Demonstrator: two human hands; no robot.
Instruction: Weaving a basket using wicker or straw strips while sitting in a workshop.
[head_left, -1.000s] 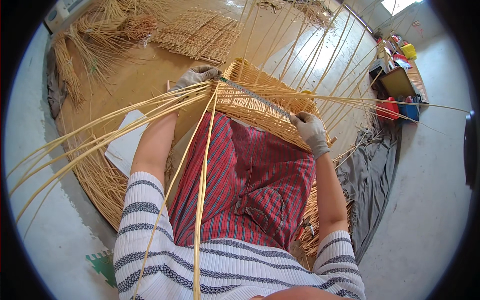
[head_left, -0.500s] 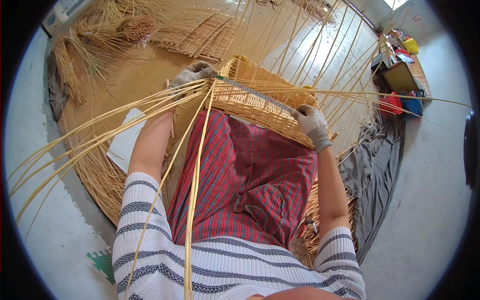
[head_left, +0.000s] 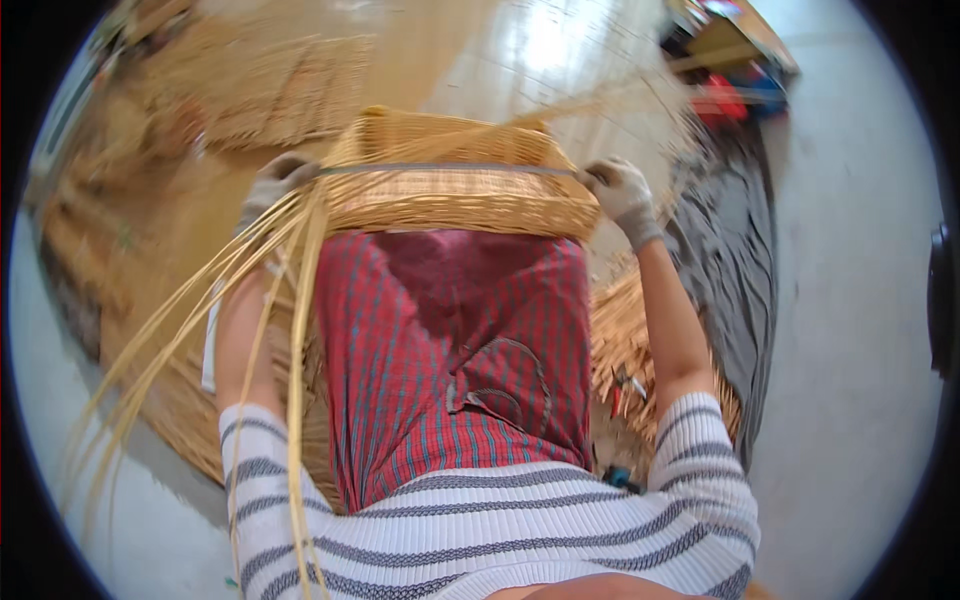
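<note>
A woven wicker basket, rectangular with its opening facing up, sits at the far end of my lap over a red checked cloth. A thin grey measuring tape is stretched straight across the opening from side to side. My left hand, in a grey glove, is closed on the tape's end at the left corner. At the right corner my right hand, also gloved, pinches the other end. Long loose wicker strands spread from the left corner toward me, passing by my left hand and forearm.
Wicker pieces lie in a heap right of my lap, with a small red-handled tool on them. A grey cloth lies beyond. A woven panel and blurred strand bundles lie at the far left. Red and blue containers stand far right.
The basket has turned level and shifted left in view, and the tape now runs nearly horizontal instead of slanting. Both hands keep hold of the tape. The view has swung to the right.
</note>
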